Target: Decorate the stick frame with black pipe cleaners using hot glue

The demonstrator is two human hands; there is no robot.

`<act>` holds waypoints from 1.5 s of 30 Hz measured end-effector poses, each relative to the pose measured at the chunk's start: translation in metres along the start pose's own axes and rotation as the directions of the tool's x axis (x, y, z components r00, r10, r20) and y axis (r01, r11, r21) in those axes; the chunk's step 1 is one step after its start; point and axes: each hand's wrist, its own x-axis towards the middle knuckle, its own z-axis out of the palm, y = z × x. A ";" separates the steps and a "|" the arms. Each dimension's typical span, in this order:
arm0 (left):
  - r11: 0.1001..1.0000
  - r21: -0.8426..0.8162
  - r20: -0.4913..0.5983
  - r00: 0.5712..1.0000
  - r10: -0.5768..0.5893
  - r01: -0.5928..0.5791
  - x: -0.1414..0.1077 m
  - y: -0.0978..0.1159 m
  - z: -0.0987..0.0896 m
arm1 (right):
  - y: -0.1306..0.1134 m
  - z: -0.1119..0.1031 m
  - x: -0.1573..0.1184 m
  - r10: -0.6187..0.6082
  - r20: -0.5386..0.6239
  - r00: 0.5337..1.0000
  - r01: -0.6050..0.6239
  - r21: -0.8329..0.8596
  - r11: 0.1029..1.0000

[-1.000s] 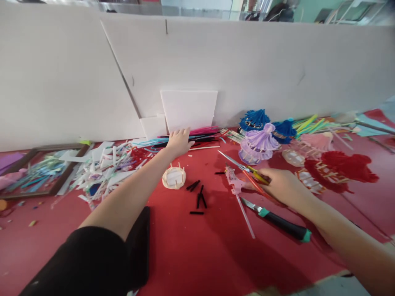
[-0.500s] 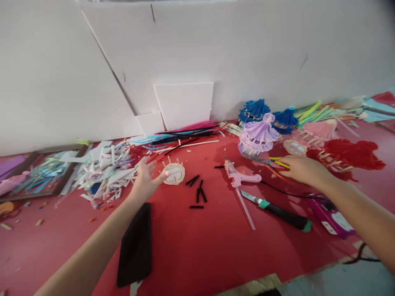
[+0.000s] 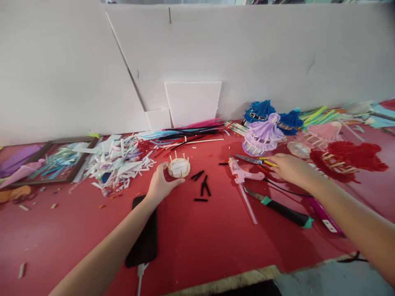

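My left hand has its thumb and fingers around the near left side of a small round cream base with short upright pegs along its rim. Over to the right, my right hand is closed on the yellow and red handles of a pair of pliers. Their grey jaws point left, just behind a pink glue gun lying on the table. Short black pieces of pipe cleaner lie between the hands. A utility knife with a black and green handle rests in front of my right hand.
Finished fuzzy carousel-like pieces, lilac, blue and red, stand at the right. White scraps are heaped at the left, beside a wooden frame. Pipe cleaners lie at the back. A phone lies under my left forearm.
My left hand has closed from beside the round base onto its edge. My right hand has shifted the pliers left, closer to the glue gun. The view has turned slightly left.
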 end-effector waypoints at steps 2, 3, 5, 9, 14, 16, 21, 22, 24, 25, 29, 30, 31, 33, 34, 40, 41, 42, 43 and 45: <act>1.000 0.030 0.013 1.000 -0.003 0.003 0.000 0.004 0.000 | -0.026 0.003 -0.006 -0.061 0.065 0.996 0.062 -0.023 0.998; 0.999 0.039 0.021 1.000 -0.006 0.005 0.001 0.006 0.000 | -0.037 0.007 -0.008 -0.082 0.100 0.992 0.085 -0.029 0.996; 0.999 0.041 0.034 0.999 -0.009 0.008 0.002 0.008 0.000 | -0.053 0.016 -0.010 -0.095 0.153 0.984 0.101 -0.029 0.994; 0.999 -0.037 0.038 0.999 -0.020 0.022 0.002 0.006 -0.004 | -0.059 0.033 -0.007 -0.047 0.136 0.990 0.043 0.028 0.999; 0.959 -0.280 0.007 0.999 -0.054 0.054 -0.006 0.011 -0.018 | -0.061 0.025 -0.010 0.090 -0.078 0.993 -0.062 0.299 0.952; 0.908 -0.414 0.012 0.998 -0.062 0.061 -0.014 0.019 -0.024 | -0.072 0.019 -0.012 0.160 -0.115 0.980 -0.086 0.481 0.872; 0.703 -0.703 0.095 0.994 -0.061 0.111 -0.050 0.044 -0.026 | -0.113 0.017 -0.009 0.155 -0.040 0.987 -0.039 0.876 0.480; 0.658 -0.741 0.127 0.990 -0.062 0.136 -0.057 0.048 -0.024 | -0.120 0.020 -0.007 0.136 -0.019 0.991 -0.037 0.916 0.399; 0.572 -0.794 0.211 0.976 -0.056 0.204 -0.071 0.052 -0.018 | -0.132 0.027 -0.005 0.101 0.018 0.995 -0.043 0.965 0.258; 0.533 -0.811 0.252 0.966 -0.052 0.240 -0.076 0.053 -0.016 | -0.136 0.031 -0.004 0.086 0.032 0.996 -0.048 0.979 0.196; 0.407 -0.850 0.343 0.938 -0.056 0.335 -0.085 0.048 -0.008 | -0.140 0.053 -0.011 0.037 0.080 0.996 -0.081 0.997 0.013; 0.386 -0.855 0.351 0.934 -0.061 0.346 -0.085 0.045 -0.006 | -0.140 0.058 -0.014 0.021 0.095 0.995 -0.095 0.995 -0.017; 0.367 -0.861 0.354 0.933 -0.066 0.352 -0.085 0.042 -0.006 | -0.139 0.061 -0.017 0.003 0.111 0.994 -0.111 0.993 -0.041; 0.336 -0.874 0.345 0.935 -0.076 0.350 -0.084 0.036 -0.004 | -0.138 0.066 -0.022 -0.028 0.134 0.991 -0.136 0.988 -0.074; 0.324 -0.881 0.338 0.938 -0.081 0.346 -0.084 0.033 -0.004 | -0.137 0.067 -0.024 -0.038 0.140 0.989 -0.143 0.986 -0.084; 0.327 -0.890 0.312 0.948 -0.071 0.317 -0.088 0.026 -0.008 | -0.133 0.069 -0.033 -0.026 0.162 0.986 -0.164 0.981 -0.101; 0.332 -0.891 0.307 0.950 -0.061 0.309 -0.089 0.026 -0.008 | -0.132 0.069 -0.035 -0.037 0.158 0.987 -0.160 0.983 -0.087; 0.334 -0.893 0.302 0.952 -0.055 0.302 -0.090 0.026 -0.008 | -0.131 0.070 -0.037 -0.051 0.151 0.987 -0.154 0.986 -0.066; 0.333 -0.894 0.299 0.953 -0.051 0.299 -0.092 0.026 -0.008 | -0.130 0.070 -0.038 -0.060 0.142 0.988 -0.145 0.988 -0.047; 0.319 -0.897 0.307 0.950 -0.048 0.306 -0.094 0.026 -0.006 | -0.130 0.070 -0.042 -0.072 0.123 0.990 -0.124 0.992 -0.020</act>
